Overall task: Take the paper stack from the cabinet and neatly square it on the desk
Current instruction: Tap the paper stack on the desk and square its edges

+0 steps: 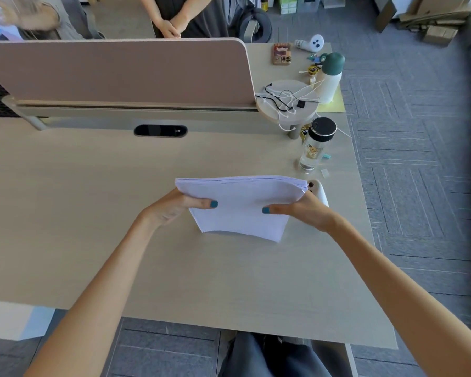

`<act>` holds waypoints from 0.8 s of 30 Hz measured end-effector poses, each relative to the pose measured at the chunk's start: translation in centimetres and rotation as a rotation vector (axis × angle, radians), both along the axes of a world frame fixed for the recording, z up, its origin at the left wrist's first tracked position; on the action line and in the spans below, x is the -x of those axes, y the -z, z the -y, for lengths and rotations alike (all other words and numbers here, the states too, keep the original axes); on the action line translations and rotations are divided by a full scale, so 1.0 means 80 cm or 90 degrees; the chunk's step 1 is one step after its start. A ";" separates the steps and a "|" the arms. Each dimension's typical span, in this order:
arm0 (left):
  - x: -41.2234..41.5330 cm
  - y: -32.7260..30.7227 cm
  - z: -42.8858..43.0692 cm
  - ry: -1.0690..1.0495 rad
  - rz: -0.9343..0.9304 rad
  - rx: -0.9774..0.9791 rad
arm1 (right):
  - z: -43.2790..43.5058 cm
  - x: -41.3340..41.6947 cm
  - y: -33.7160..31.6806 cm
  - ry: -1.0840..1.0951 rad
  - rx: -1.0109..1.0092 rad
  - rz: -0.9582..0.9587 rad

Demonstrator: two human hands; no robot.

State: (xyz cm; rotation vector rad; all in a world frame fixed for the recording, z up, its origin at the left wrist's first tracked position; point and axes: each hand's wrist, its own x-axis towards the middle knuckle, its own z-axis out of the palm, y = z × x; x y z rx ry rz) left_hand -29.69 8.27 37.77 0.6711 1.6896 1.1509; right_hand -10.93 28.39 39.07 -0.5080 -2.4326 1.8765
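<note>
A stack of white paper (241,206) stands upright on its lower edge on the light wooden desk (120,240), right of centre. My left hand (174,206) grips its left side and my right hand (301,210) grips its right side, thumbs on the near face. The upper edges of the sheets are slightly fanned and uneven. The fingers behind the stack are hidden. No cabinet is in view.
A clear bottle with a black cap (317,144) stands just behind the stack to the right, with a white device (320,191) beside my right hand. A round stand with cables (287,102), a white and green flask (331,77) and a pink divider (120,72) lie further back. People stand beyond the divider.
</note>
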 end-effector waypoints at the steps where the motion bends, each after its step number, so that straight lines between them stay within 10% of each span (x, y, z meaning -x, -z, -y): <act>1: 0.000 0.001 -0.001 -0.012 0.003 -0.009 | -0.002 0.001 0.002 0.012 -0.001 0.004; 24: 0.076 0.034 -0.003 -0.196 0.050 -0.094 | -0.010 0.115 0.062 0.095 0.217 0.004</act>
